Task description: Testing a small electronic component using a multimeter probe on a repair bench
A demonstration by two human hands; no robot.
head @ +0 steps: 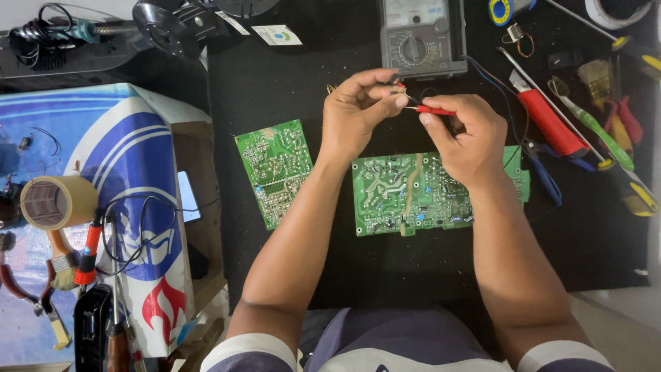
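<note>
My left hand pinches a tiny electronic component between thumb and fingertips, just below a grey multimeter. My right hand grips a red multimeter probe, its tip pointed at the component. Both hands hover above a large green circuit board lying on a black mat. A smaller green circuit board lies to the left of my left wrist.
Screwdrivers with red and green handles, pliers and tape lie at the right. A blue and white box stands at the left, with a tape roll, brush and cutters beside it. A soldering iron stand is at top left.
</note>
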